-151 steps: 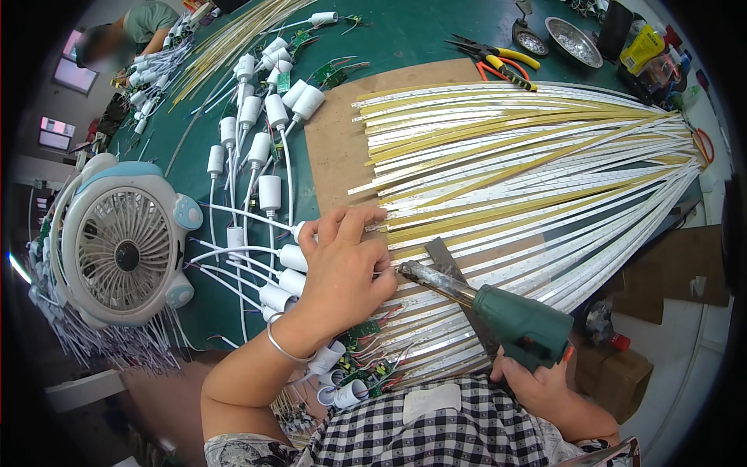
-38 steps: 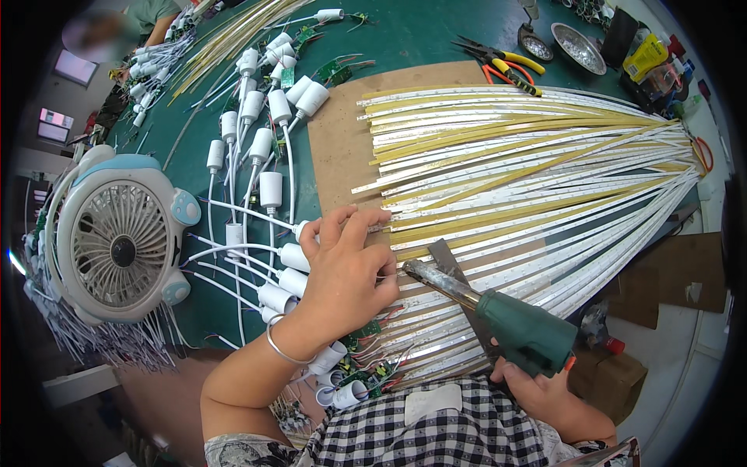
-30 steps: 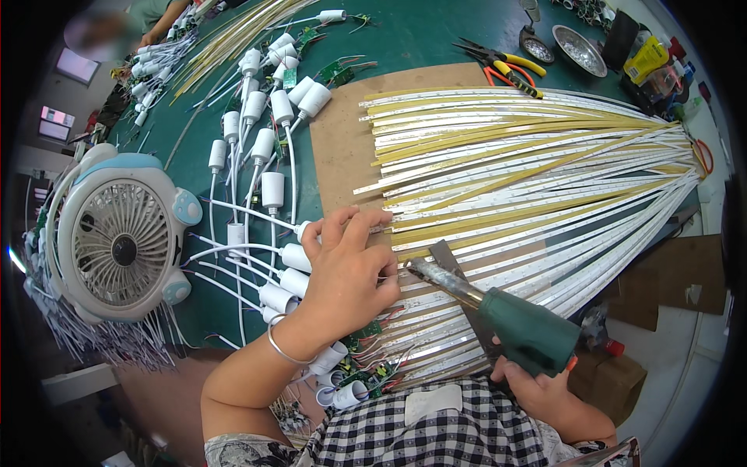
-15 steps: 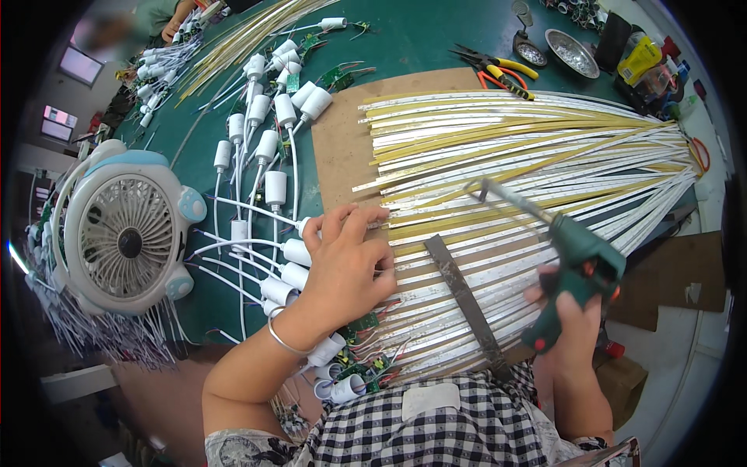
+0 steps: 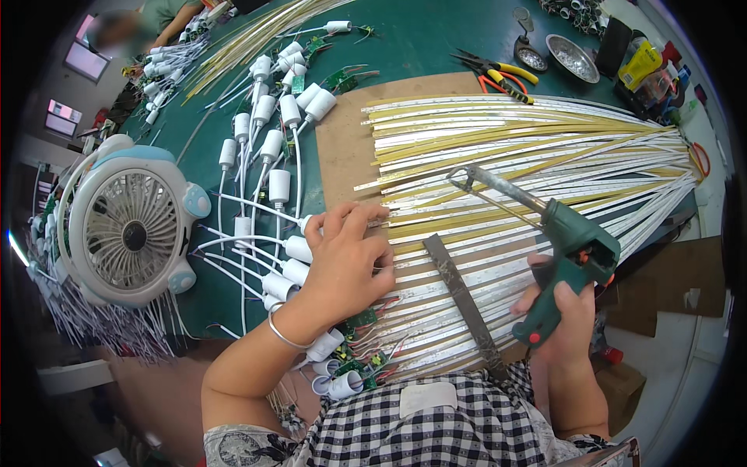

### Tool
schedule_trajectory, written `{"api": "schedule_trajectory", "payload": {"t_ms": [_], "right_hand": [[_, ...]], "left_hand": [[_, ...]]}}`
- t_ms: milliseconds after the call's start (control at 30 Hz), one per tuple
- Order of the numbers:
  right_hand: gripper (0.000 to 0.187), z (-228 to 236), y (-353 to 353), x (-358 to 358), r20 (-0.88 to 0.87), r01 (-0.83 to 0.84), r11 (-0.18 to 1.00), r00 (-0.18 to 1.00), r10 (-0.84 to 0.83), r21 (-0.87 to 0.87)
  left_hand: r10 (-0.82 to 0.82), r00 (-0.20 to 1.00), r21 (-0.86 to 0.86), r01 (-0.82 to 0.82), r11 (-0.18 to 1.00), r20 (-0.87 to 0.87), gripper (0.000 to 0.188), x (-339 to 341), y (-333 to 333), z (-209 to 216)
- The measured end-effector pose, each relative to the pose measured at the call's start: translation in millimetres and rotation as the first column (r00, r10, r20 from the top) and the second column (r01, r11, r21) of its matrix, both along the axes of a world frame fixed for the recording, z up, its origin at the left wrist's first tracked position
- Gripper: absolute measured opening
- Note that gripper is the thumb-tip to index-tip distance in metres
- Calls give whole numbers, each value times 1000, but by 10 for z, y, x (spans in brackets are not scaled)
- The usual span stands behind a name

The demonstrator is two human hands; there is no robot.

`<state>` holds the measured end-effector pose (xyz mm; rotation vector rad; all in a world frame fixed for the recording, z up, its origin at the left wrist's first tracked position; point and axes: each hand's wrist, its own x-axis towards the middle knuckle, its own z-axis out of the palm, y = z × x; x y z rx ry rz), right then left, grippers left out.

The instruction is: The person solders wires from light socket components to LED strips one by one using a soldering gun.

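My left hand (image 5: 346, 261) presses flat on the near ends of the fanned white and yellow light strips (image 5: 529, 156), beside white cylindrical lamp caps with wires (image 5: 272, 187). My right hand (image 5: 564, 315) grips a green soldering gun (image 5: 572, 261) by its handle. The gun is raised, its metal tip (image 5: 463, 177) pointing left over the strips and not touching them. A dark flat metal bar (image 5: 463, 300) lies across the strips between my hands. Small green circuit boards (image 5: 362, 362) sit near my left wrist.
A white and blue desk fan (image 5: 128, 229) stands at the left on the green table (image 5: 436, 39). Pliers with yellow and red handles (image 5: 498, 74), a metal bowl (image 5: 572, 54) and bottles sit at the back right. Another person works at the far left corner. Brown cardboard (image 5: 342, 132) underlies the strips.
My right hand has lifted the soldering gun away from the strip ends by my left hand and swung it up and to the right. My left hand has stayed in place.
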<state>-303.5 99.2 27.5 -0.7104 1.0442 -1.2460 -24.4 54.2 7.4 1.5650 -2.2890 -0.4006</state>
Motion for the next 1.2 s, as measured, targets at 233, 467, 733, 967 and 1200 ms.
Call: {"api": "schedule_trajectory", "payload": {"t_ms": [233,467,733,967,1200], "right_hand": [[58,-27,-98,41,1,13,1000,1000,-13,-19],[55,-157,-374,23,40,1,1000,999,0,-25],[51,-241,-439,79,74,-28,999,997,30,-22],[46,-270,-601,39,59,-37,996,997,42,-86],[49,-314,-487,94,54,-55,995,997,59,-78]], "left_hand": [[-16,1000,9,16,1000,-4,6,6,-9,45],[-57,998,-77,60,995,32,15,400,-119,288],[-127,970,64,116,991,209,22,543,-35,321],[-212,977,56,212,976,8,22,609,-16,82],[-315,948,8,315,949,-36,20,628,131,44]]}}
